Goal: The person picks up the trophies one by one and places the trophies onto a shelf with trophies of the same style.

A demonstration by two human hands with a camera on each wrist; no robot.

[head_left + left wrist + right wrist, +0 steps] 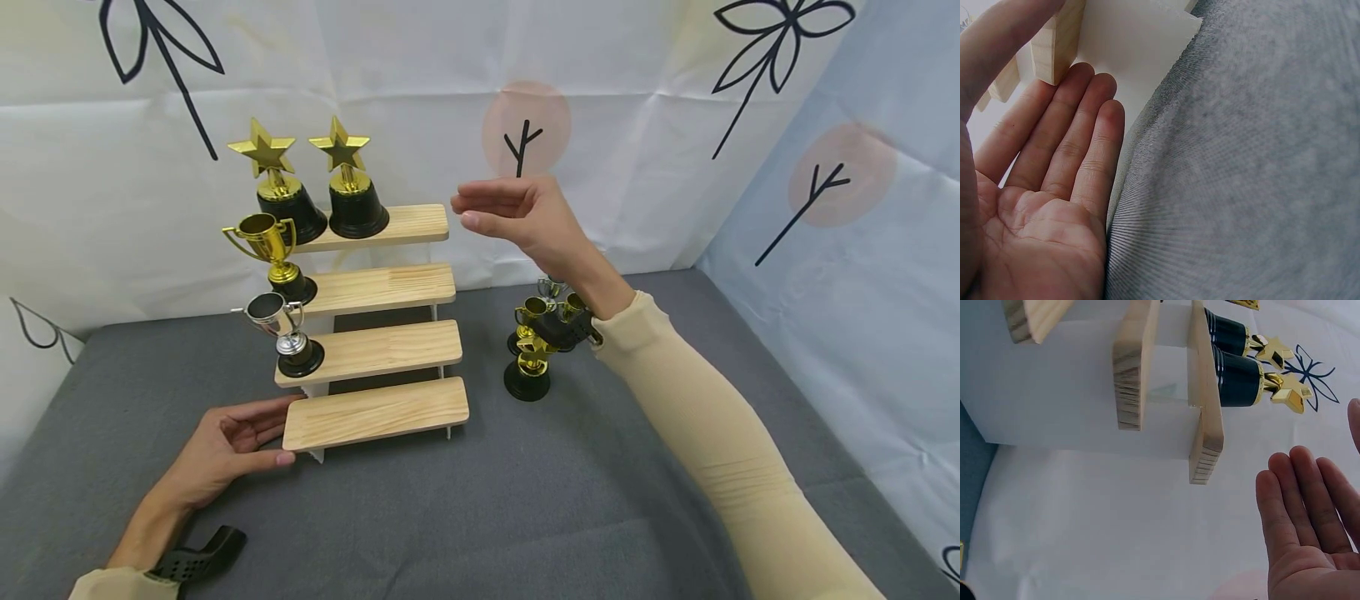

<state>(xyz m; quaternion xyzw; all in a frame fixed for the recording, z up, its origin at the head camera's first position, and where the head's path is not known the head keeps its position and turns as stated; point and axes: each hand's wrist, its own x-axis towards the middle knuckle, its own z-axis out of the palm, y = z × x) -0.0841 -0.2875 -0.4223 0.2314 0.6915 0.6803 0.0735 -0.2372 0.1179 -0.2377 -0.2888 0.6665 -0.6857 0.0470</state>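
Note:
A four-step wooden display shelf point(378, 414) stands on the left part of the table. My left hand point(232, 446) is at the left end of its lowest board, thumb by the front corner, other fingers straight and right at the board's end point(1054, 53). My right hand point(525, 218) is raised beside the right end of the top board point(1207, 450), fingers extended, holding nothing. Two gold star trophies point(281, 187) point(352, 187) stand on the top board. A gold cup trophy point(264, 239) sits on the second board, a silver cup trophy point(291, 329) on the third, both at their left ends.
Several more trophies stand on the grey tablecloth point(480, 517) right of the shelf, among them a gold star trophy point(531, 367) in front. My right wrist partly hides that group. White patterned fabric point(420, 100) hangs close behind the shelf, with bluish fabric point(862, 292) at the right.

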